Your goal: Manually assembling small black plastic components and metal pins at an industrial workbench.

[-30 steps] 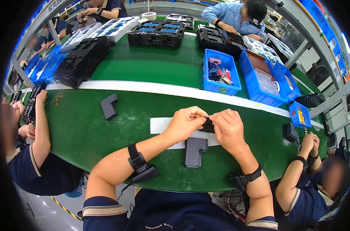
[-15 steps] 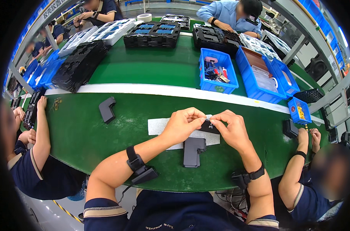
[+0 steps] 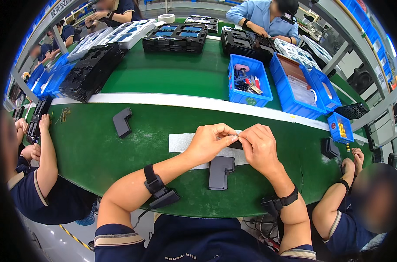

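Note:
My left hand (image 3: 212, 140) and my right hand (image 3: 260, 145) meet fingertip to fingertip above a white sheet (image 3: 179, 143). Both are closed in a pinch; what lies between the fingertips is too small and too covered to make out. A flat black piece (image 3: 237, 145) shows just below the fingers, mostly hidden by them. Nearer to me, a stack of dark grey L-shaped pieces (image 3: 219, 174) lies at the sheet's near edge. More L-shaped pieces (image 3: 121, 122) lie apart to the left on the green table (image 3: 150, 168).
Beyond a white strip (image 3: 163, 101) stand a blue bin of tools (image 3: 249, 83), a larger blue bin (image 3: 296, 94) and black tray stacks (image 3: 174, 39). A small blue bin (image 3: 339, 127) and dark pieces (image 3: 329, 147) are at right. Co-workers sit on both sides and across.
My right hand has shifted slightly left and turned inward, its fingertips closing up to the left ones. The black piece is more covered now. The right-hand co-worker's hand has drawn nearer to their body.

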`<action>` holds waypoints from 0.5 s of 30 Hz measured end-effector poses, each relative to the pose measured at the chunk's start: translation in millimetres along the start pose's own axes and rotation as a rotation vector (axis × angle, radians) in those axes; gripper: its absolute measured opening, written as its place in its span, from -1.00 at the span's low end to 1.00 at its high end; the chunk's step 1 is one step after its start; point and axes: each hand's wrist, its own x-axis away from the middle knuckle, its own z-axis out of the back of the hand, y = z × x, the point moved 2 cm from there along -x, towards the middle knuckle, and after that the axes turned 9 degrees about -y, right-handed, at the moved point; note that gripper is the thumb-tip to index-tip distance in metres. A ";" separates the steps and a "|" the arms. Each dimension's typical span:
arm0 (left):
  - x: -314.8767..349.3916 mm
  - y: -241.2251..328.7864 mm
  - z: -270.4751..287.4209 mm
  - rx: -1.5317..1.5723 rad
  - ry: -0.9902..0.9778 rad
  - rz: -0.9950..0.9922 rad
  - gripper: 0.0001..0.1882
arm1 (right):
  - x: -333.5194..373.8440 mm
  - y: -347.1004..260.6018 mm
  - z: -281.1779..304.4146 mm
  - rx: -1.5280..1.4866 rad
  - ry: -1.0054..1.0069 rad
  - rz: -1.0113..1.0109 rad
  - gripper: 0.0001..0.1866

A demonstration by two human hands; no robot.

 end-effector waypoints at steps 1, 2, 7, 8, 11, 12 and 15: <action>0.1 -1.2 0.0 -0.001 -0.001 0.001 -0.80 | 0.5 1.6 -0.8 -0.019 0.005 -0.004 -0.91; 0.0 -3.1 0.3 -0.008 0.016 -0.010 -0.83 | 0.6 3.3 -0.9 -0.020 0.006 -0.006 -0.91; 1.4 -1.3 1.3 -0.027 0.034 -0.025 -0.83 | 0.7 7.0 3.1 -0.403 -0.113 -0.254 -0.87; 0.8 -3.9 0.8 -0.019 0.037 -0.024 -0.83 | 0.9 6.2 2.5 -0.404 -0.113 -0.253 -0.87; 0.6 -6.9 0.1 0.002 0.045 -0.018 -0.84 | 2.7 6.5 0.0 -0.434 -0.133 -0.342 -0.88; 0.6 -7.4 0.3 0.015 0.050 -0.010 -0.84 | 3.0 7.8 -1.3 -0.432 -0.121 -0.334 -0.88; 0.6 -6.1 0.2 0.012 0.074 -0.019 -0.84 | 2.9 10.1 -3.5 -0.428 -0.105 -0.329 -0.89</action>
